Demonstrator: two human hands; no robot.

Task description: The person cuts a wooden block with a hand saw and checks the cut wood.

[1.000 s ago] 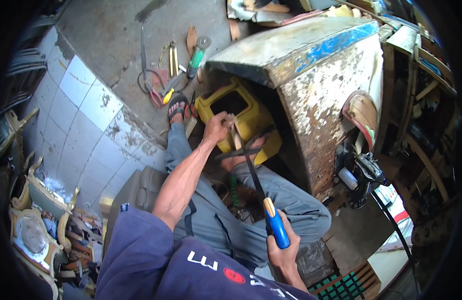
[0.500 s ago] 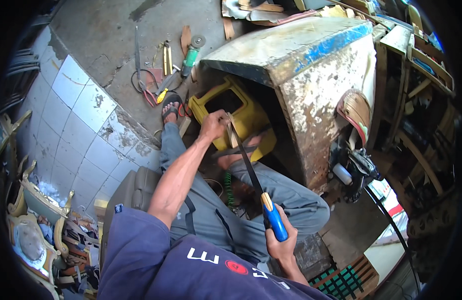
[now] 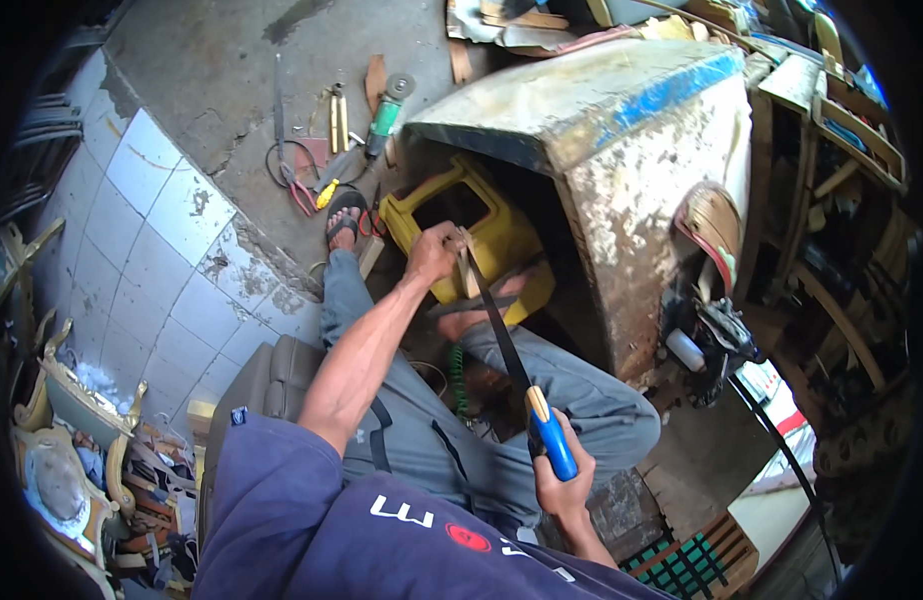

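Note:
My right hand (image 3: 564,480) is wrapped round the blue and wood-coloured handle of a hand saw (image 3: 507,340). Its long dark blade slants up and away to the left, the far end lying against a small pale wooden piece (image 3: 469,275). That piece is held at its top by my left hand (image 3: 437,250), fingers closed on it, close to the blade tip. Its lower end is near my sandalled right foot (image 3: 467,318). Behind and under it lies a yellow plastic stool (image 3: 517,235) on its side. The blade's teeth are too small to make out.
On the floor ahead lie a green angle grinder (image 3: 384,128), pliers (image 3: 304,195), a yellow-handled screwdriver (image 3: 328,192) and a long-handled pincer tool (image 3: 338,120). A worn, paint-stained bench (image 3: 642,190) stands at right. A green coiled hose (image 3: 458,380) runs between my legs. Scrap wood (image 3: 157,510) is piled at left.
My right hand and the saw have shifted very slightly to the right and down. The left hand keeps its hold on the wooden piece, nearly still.

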